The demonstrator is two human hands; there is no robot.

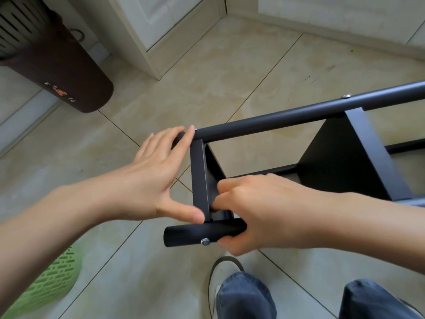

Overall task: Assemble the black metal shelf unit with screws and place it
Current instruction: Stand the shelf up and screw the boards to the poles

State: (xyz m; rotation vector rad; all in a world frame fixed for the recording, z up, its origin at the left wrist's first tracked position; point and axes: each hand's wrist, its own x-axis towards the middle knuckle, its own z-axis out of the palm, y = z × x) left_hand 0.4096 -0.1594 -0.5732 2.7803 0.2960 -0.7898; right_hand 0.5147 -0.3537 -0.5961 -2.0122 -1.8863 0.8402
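We steady the black shelf unit [322,162], lying on the floor [230,72], with our left hand [147,178] spread flat across its end; our right hand [257,210] grips the near tube [195,233] by its screw [205,241], likely to keep the joint aligned.

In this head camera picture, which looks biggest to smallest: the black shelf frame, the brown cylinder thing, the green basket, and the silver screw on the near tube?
1. black shelf frame
2. brown cylinder
3. green basket, cut off by the edge, so its rank is unsure
4. silver screw

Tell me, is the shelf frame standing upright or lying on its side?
On its side: the shelf frame's tubes run level above the floor, with the shelf panel standing on edge.
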